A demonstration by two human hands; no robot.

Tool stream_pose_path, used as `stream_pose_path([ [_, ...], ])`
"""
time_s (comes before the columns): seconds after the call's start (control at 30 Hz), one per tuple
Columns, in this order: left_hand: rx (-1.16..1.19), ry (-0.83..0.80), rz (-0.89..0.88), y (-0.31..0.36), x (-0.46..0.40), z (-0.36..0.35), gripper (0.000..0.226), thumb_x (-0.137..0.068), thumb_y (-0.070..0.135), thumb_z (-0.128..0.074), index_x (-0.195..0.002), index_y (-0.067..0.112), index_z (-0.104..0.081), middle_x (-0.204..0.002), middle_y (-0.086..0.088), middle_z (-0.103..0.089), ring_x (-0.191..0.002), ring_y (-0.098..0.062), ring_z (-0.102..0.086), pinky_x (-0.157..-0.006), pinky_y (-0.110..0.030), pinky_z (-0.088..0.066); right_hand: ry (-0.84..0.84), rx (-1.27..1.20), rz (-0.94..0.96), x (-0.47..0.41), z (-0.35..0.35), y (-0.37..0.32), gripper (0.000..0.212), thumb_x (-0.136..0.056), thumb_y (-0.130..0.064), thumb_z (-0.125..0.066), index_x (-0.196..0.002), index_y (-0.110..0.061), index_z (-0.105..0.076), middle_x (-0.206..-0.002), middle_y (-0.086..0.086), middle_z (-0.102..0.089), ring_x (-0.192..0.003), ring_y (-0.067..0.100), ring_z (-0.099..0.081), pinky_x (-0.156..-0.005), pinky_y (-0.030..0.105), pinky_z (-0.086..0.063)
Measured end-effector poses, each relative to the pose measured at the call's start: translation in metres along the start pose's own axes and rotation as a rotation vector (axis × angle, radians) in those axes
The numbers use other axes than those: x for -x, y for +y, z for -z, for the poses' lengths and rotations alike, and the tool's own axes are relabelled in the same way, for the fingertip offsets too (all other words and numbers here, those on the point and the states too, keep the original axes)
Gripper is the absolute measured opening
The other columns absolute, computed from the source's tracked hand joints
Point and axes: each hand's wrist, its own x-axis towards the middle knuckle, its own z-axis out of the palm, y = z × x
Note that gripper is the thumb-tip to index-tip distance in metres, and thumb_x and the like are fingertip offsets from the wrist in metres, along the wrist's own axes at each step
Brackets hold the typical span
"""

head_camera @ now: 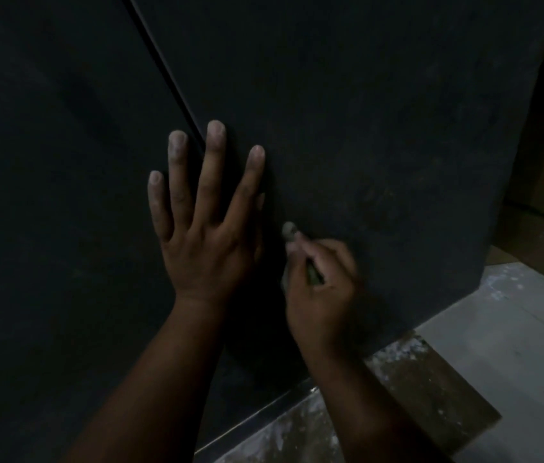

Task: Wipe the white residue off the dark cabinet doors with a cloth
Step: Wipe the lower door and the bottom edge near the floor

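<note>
Fingers spread flat, the left hand [203, 225] seems to brace the dark cabinet doors [380, 135] across their seam, while at its four o'clock the right hand [322, 289] pinches a small bunched cloth [290, 231] against the right door, probably rubbing residue.

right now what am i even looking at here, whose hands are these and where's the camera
There is no machine here. One camera sits on a person's head and looks down at their own two bare hands. The left hand lies flat, fingers spread, on the dark cabinet doors, across the seam between them. The right hand grips a small greyish wad, likely the cloth, with its tip against the right door. Below is a pale floor with white splatter. The picture is dim, so any residue on the doors is hard to see.
</note>
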Motion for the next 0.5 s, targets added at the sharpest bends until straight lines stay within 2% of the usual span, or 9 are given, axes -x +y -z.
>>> stream_pose_path([
  [0.07,-0.009,-0.003,-0.002,-0.001,0.002,-0.001,0.048,-0.107,0.037,-0.055,-0.154,0.034,-0.049,-0.163,-0.009,-0.040,-0.153,-0.038,-0.032,-0.125,-0.051,-0.019,-0.107,0.031,0.024,0.015,0.007,0.005,0.010,-0.092,-0.004,-0.074,-0.101,-0.003,-0.079,-0.093,0.000,-0.064,-0.084,0.011,-0.066,-0.072,0.030,-0.057],
  [0.13,-0.007,0.001,0.000,-0.001,0.003,0.000,0.048,-0.107,0.036,-0.054,-0.155,0.034,-0.048,-0.164,-0.009,-0.038,-0.154,-0.037,-0.030,-0.126,-0.050,-0.017,-0.071,0.078,-0.060,0.018,0.019,0.015,0.012,-0.089,-0.001,-0.076,-0.100,-0.004,-0.080,-0.093,0.001,-0.065,-0.084,0.007,-0.065,-0.073,0.029,-0.057],
  [0.2,0.000,0.005,-0.001,-0.001,0.003,-0.001,0.048,-0.107,0.035,-0.054,-0.155,0.034,-0.048,-0.165,-0.008,-0.037,-0.155,-0.037,-0.029,-0.126,-0.050,-0.015,0.050,0.115,-0.152,0.005,0.026,0.020,0.015,-0.087,0.003,-0.077,-0.100,-0.002,-0.080,-0.092,0.007,-0.067,-0.085,-0.002,-0.063,-0.075,0.019,-0.054],
  [0.27,-0.011,0.012,-0.008,0.000,0.003,-0.001,0.048,-0.107,0.035,-0.055,-0.155,0.034,-0.048,-0.165,-0.009,-0.038,-0.155,-0.036,-0.030,-0.126,-0.050,-0.015,0.144,0.111,-0.141,-0.015,0.024,0.018,0.014,-0.086,0.005,-0.077,-0.100,0.002,-0.079,-0.091,0.013,-0.068,-0.087,-0.011,-0.062,-0.077,0.006,-0.047],
  [0.3,-0.014,0.013,-0.010,0.001,0.003,-0.002,0.048,-0.107,0.035,-0.055,-0.155,0.033,-0.048,-0.165,-0.009,-0.038,-0.155,-0.036,-0.030,-0.126,-0.050,-0.015,0.171,0.103,-0.113,-0.023,0.020,0.014,0.014,-0.086,0.005,-0.077,-0.100,0.004,-0.078,-0.091,0.015,-0.068,-0.087,-0.012,-0.061,-0.078,0.004,-0.046],
  [0.4,-0.010,0.012,-0.018,0.001,0.004,-0.002,0.049,-0.107,0.034,-0.056,-0.155,0.032,-0.048,-0.164,-0.010,-0.038,-0.154,-0.037,-0.032,-0.125,-0.052,-0.019,0.133,0.065,0.002,-0.024,0.004,0.004,0.015,-0.087,0.004,-0.077,-0.102,0.004,-0.078,-0.090,0.014,-0.066,-0.085,0.001,-0.064,-0.078,0.012,-0.050],
  [0.5,-0.024,0.026,-0.040,0.000,0.005,-0.002,0.048,-0.107,0.033,-0.056,-0.154,0.032,-0.049,-0.163,-0.010,-0.039,-0.154,-0.036,-0.032,-0.123,-0.054,-0.022,-0.049,0.041,0.073,-0.002,0.004,0.007,0.014,-0.090,0.000,-0.076,-0.103,0.000,-0.080,-0.090,0.009,-0.065,-0.080,0.019,-0.066,-0.071,0.033,-0.056],
])
